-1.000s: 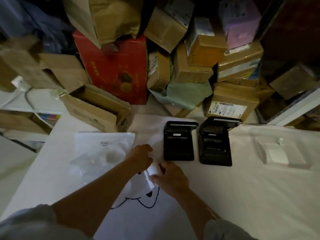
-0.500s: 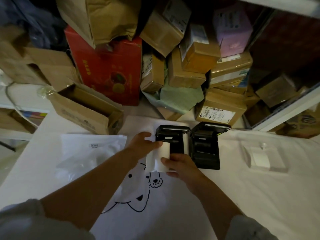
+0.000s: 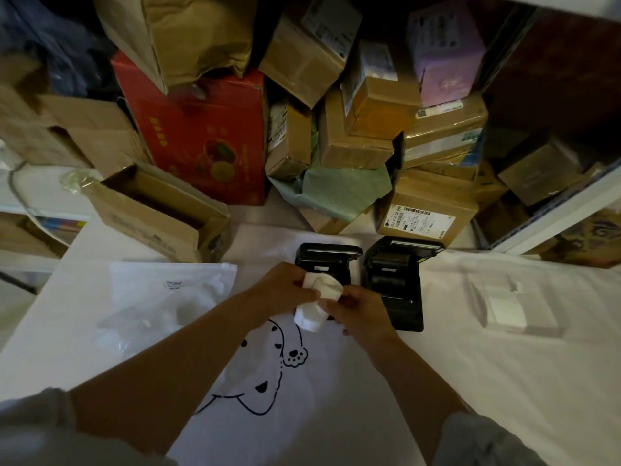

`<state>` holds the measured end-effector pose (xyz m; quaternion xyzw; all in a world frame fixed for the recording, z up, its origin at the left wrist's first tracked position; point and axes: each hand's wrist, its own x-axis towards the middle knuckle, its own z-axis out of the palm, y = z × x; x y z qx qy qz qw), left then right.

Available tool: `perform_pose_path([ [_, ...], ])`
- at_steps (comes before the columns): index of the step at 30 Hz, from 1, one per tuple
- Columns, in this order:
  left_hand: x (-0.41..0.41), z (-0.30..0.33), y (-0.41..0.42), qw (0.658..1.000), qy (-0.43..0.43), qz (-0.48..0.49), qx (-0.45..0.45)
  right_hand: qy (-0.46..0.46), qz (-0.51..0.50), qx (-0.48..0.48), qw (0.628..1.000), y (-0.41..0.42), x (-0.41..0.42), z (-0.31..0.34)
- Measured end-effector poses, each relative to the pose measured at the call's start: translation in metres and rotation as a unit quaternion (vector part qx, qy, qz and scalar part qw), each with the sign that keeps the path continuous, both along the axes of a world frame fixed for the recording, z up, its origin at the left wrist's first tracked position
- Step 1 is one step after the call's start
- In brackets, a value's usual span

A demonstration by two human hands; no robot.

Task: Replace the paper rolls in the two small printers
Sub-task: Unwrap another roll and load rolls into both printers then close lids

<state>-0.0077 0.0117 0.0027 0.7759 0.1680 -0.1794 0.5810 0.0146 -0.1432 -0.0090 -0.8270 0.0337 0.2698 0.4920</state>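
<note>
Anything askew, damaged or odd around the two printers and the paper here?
Nothing damaged or spilled. Both printers sit side by side, lids open. The left hand and right hand hold a paper roll over the left printer. Only oddity: the haphazard, leaning stack of boxes behind.

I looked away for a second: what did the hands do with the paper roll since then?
Both hands, left hand and right hand, raised the paper roll from the cloth toward the left printer, gripping it throughout. Both printers, including the right printer, stayed open.
</note>
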Motion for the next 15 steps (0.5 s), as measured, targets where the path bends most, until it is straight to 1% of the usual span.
perform_pose_path([
  [1, 0.002, 0.0, -0.001, 1.0, -0.007, -0.016, 0.014, 0.028, -0.007, 0.02, 0.999, -0.001, 0.002, 0.003],
  [2, 0.005, 0.0, -0.002, 0.999, -0.016, -0.033, 0.033, 0.078, -0.017, 0.062, 0.995, -0.002, 0.002, 0.006],
  [4, 0.007, 0.002, -0.003, 0.994, -0.028, -0.072, 0.073, 0.188, -0.04, 0.154, 0.969, -0.005, 0.005, 0.013],
  [6, 0.006, 0.006, -0.007, 0.989, -0.048, -0.103, 0.096, 0.241, -0.065, 0.197, 0.948, -0.005, 0.008, 0.015],
  [8, 0.006, 0.009, -0.013, 0.988, -0.057, -0.125, 0.07, 0.233, -0.097, 0.191, 0.949, 0.0, 0.011, 0.014],
  [10, 0.007, 0.013, -0.017, 0.987, -0.04, -0.148, 0.057, 0.199, -0.115, 0.157, 0.96, 0.005, 0.012, 0.013],
  [12, 0.01, 0.014, -0.017, 0.987, -0.021, -0.148, 0.06, 0.168, -0.115, 0.12, 0.972, 0.005, 0.013, 0.011],
  [13, 0.012, 0.013, -0.015, 0.99, -0.022, -0.128, 0.057, 0.16, -0.118, 0.115, 0.973, 0.003, 0.014, 0.009],
  [15, 0.013, 0.013, -0.01, 0.996, -0.027, -0.054, 0.063, 0.158, -0.137, 0.13, 0.969, -0.001, 0.016, 0.008],
])
